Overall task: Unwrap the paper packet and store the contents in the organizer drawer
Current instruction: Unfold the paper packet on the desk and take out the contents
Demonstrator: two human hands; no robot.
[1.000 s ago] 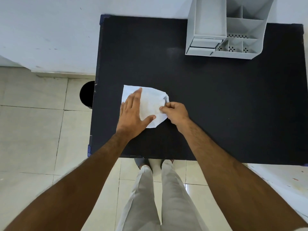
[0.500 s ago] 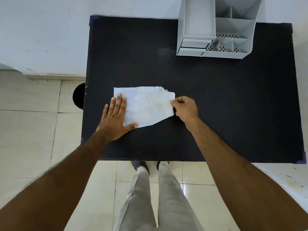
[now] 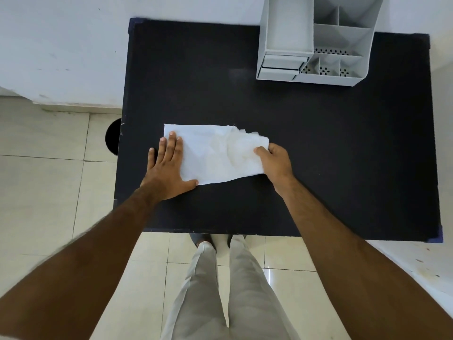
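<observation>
Our left hand lies spread flat, anchoring the paper packet on the desk; our right hand pinches its edge to unfold it.

Probably a plain room in a home or small office, though little shows. A black counter stands against a white wall, with glossy cream floor tiles near and left, and a grey plastic desk organizer at the far right.
</observation>
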